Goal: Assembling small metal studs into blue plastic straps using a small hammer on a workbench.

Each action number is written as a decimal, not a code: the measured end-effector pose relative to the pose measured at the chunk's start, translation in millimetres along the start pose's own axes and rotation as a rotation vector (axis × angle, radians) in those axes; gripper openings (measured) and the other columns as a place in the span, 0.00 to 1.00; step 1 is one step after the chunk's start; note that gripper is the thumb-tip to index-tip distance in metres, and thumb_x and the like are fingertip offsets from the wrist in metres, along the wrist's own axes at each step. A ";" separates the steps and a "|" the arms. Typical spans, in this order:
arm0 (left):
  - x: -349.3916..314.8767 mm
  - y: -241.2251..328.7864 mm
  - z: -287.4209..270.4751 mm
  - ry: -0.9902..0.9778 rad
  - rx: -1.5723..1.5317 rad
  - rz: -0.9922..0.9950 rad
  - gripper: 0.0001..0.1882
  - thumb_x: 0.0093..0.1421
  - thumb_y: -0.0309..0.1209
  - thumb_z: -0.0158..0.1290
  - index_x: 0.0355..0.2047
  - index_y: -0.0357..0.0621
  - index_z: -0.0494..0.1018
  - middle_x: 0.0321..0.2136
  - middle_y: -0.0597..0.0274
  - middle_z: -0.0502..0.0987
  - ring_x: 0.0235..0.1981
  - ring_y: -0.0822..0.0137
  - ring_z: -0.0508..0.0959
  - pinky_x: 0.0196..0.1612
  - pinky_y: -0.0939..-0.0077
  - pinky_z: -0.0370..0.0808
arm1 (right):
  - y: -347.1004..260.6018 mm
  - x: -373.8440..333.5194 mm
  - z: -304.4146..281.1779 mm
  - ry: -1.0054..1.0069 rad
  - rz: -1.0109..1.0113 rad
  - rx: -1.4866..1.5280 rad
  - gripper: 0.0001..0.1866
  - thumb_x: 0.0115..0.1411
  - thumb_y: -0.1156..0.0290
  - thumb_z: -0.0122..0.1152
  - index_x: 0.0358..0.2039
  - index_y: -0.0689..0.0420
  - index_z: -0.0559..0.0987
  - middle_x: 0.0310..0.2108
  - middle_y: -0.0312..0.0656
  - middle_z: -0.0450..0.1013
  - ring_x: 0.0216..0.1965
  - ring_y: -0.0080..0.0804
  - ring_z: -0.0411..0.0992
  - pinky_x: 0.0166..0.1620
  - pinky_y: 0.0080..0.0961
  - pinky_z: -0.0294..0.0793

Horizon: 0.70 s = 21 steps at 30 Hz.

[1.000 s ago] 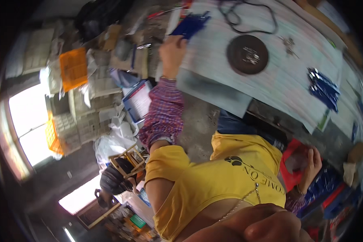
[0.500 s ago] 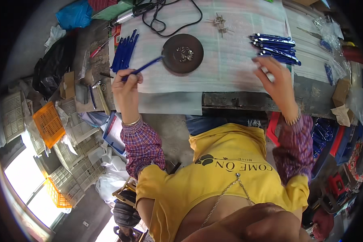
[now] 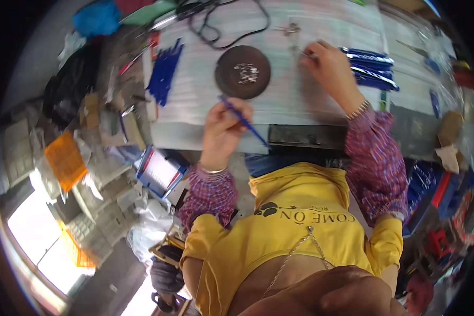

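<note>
Pinched in my left hand (image 3: 225, 126) is a slim blue pen-like stick (image 3: 246, 122), slanting down to the right at the near side of the round dark dish (image 3: 225, 79). Small shiny metal pieces (image 3: 247, 73) lie in the middle of that dish. My right hand (image 3: 329, 66) is closed at the fingertips on a thin metal piece (image 3: 300, 51), partly hidden by the fingers and blurred. Just beyond it lies a small cluster of thin metal pieces (image 3: 290, 30). Close to the right hand's outer side is a pile of blue sticks with silvery parts (image 3: 373, 68).
Several plain blue sticks (image 3: 165, 73) lie left of the dish. A black cable (image 3: 231, 45) loops behind it, near a silvery tool. White sheeting (image 3: 192, 113) covers the table. Clear plastic bags (image 3: 432, 58) lie at right; a hammer-like tool (image 3: 133, 126) is at left.
My left hand has moved right and nearer, and the blue stick's end has left the dish's edge. My right hand has gone from the right pile to the metal pieces and closed.
</note>
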<state>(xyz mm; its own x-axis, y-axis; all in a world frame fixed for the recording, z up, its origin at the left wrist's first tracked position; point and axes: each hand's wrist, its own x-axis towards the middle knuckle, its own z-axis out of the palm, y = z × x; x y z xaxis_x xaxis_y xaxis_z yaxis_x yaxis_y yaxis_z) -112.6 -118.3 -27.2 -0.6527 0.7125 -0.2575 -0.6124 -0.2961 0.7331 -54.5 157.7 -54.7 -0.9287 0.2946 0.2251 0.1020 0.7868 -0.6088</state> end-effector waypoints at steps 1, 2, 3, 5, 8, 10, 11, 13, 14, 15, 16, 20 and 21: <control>0.1 -3.2 5.2 0.007 -0.027 -0.047 0.14 0.53 0.28 0.58 0.39 0.39 0.71 0.31 0.54 0.74 0.31 0.65 0.74 0.30 0.78 0.70 | -2.6 -6.1 -4.3 -0.010 0.004 0.032 0.09 0.52 0.74 0.62 0.33 0.62 0.76 0.31 0.46 0.75 0.29 0.43 0.74 0.33 0.33 0.72; 1.5 -7.0 12.1 0.019 -0.055 -0.089 0.14 0.53 0.27 0.57 0.40 0.38 0.70 0.32 0.54 0.74 0.31 0.65 0.75 0.30 0.79 0.71 | -4.7 -13.7 -10.3 -0.023 0.004 0.066 0.09 0.52 0.74 0.61 0.35 0.62 0.76 0.30 0.46 0.75 0.28 0.40 0.75 0.33 0.29 0.72; 6.7 -11.6 19.0 0.006 -0.074 -0.117 0.13 0.54 0.26 0.56 0.40 0.38 0.70 0.32 0.55 0.74 0.32 0.66 0.75 0.31 0.79 0.72 | -8.8 -22.1 -20.6 -0.054 0.092 0.132 0.10 0.53 0.74 0.61 0.36 0.62 0.76 0.30 0.45 0.76 0.28 0.34 0.75 0.34 0.26 0.72; 12.1 -18.7 30.4 0.005 -0.058 -0.157 0.12 0.57 0.26 0.54 0.41 0.38 0.70 0.31 0.57 0.75 0.32 0.68 0.76 0.31 0.79 0.73 | -18.3 -37.4 -34.1 -0.110 0.214 0.314 0.10 0.55 0.74 0.60 0.38 0.62 0.77 0.28 0.40 0.76 0.27 0.23 0.73 0.33 0.19 0.70; 8.8 -28.2 33.0 0.007 -0.036 -0.158 0.13 0.59 0.27 0.54 0.43 0.37 0.70 0.32 0.57 0.75 0.33 0.68 0.76 0.32 0.80 0.73 | -44.2 -54.9 -46.3 -0.194 0.306 0.541 0.10 0.56 0.75 0.58 0.39 0.63 0.77 0.27 0.35 0.75 0.28 0.17 0.70 0.33 0.15 0.69; 5.2 -29.2 33.8 -0.033 -0.062 -0.167 0.14 0.59 0.28 0.54 0.45 0.37 0.69 0.32 0.57 0.76 0.34 0.68 0.77 0.31 0.81 0.72 | -55.3 -66.8 -52.6 -0.238 0.388 0.621 0.10 0.57 0.76 0.57 0.39 0.64 0.77 0.27 0.33 0.74 0.28 0.16 0.69 0.33 0.14 0.68; 4.7 -29.6 35.6 -0.047 -0.041 -0.173 0.14 0.60 0.29 0.54 0.45 0.37 0.70 0.32 0.57 0.76 0.34 0.69 0.77 0.32 0.81 0.73 | -61.5 -72.6 -55.3 -0.280 0.396 0.644 0.10 0.57 0.76 0.56 0.39 0.64 0.77 0.28 0.33 0.74 0.28 0.15 0.68 0.33 0.14 0.68; 2.8 -31.0 39.3 -0.070 -0.021 -0.189 0.14 0.61 0.30 0.54 0.45 0.37 0.70 0.32 0.58 0.76 0.34 0.70 0.77 0.33 0.82 0.73 | -70.5 -83.0 -54.1 -0.333 0.437 0.722 0.10 0.57 0.76 0.58 0.39 0.65 0.78 0.28 0.33 0.74 0.27 0.14 0.68 0.32 0.13 0.67; 2.2 -31.2 41.1 -0.060 -0.014 -0.195 0.14 0.61 0.30 0.54 0.45 0.37 0.69 0.32 0.58 0.76 0.34 0.69 0.77 0.33 0.82 0.73 | -74.4 -86.9 -53.2 -0.324 0.447 0.717 0.10 0.57 0.76 0.58 0.39 0.65 0.78 0.28 0.33 0.74 0.27 0.14 0.68 0.32 0.13 0.67; 1.8 -31.9 42.8 -0.050 -0.006 -0.200 0.15 0.61 0.29 0.54 0.46 0.37 0.69 0.32 0.57 0.76 0.34 0.69 0.77 0.32 0.82 0.73 | -78.2 -90.5 -52.6 -0.333 0.457 0.775 0.10 0.57 0.76 0.59 0.39 0.65 0.78 0.28 0.33 0.74 0.27 0.14 0.68 0.31 0.13 0.67; 2.2 -32.8 45.3 -0.059 -0.010 -0.209 0.15 0.61 0.29 0.54 0.46 0.37 0.69 0.32 0.57 0.76 0.34 0.69 0.77 0.32 0.82 0.73 | -80.3 -94.4 -52.1 -0.342 0.466 0.834 0.09 0.56 0.77 0.60 0.38 0.66 0.78 0.28 0.33 0.74 0.26 0.14 0.68 0.30 0.12 0.67; 1.9 -36.8 50.6 -0.082 -0.024 -0.241 0.16 0.60 0.29 0.54 0.47 0.37 0.68 0.32 0.57 0.76 0.34 0.69 0.77 0.32 0.82 0.73 | -79.4 -106.9 -51.1 -0.298 0.468 0.897 0.10 0.57 0.77 0.61 0.39 0.66 0.79 0.27 0.33 0.74 0.25 0.14 0.68 0.28 0.12 0.67; 1.3 -38.6 51.7 -0.102 -0.044 -0.249 0.16 0.60 0.28 0.54 0.47 0.37 0.68 0.33 0.57 0.76 0.33 0.69 0.77 0.32 0.82 0.73 | -79.2 -108.7 -51.2 -0.292 0.482 0.890 0.10 0.57 0.77 0.61 0.39 0.66 0.79 0.27 0.33 0.74 0.25 0.14 0.68 0.28 0.12 0.67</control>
<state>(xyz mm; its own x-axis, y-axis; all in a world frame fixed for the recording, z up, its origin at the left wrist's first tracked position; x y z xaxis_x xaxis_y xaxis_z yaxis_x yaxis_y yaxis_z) -66.8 -73.0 -23.3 -0.4326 0.8264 -0.3605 -0.7690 -0.1295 0.6260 56.7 91.1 8.0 -0.9215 0.2353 -0.3092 0.2947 -0.0954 -0.9508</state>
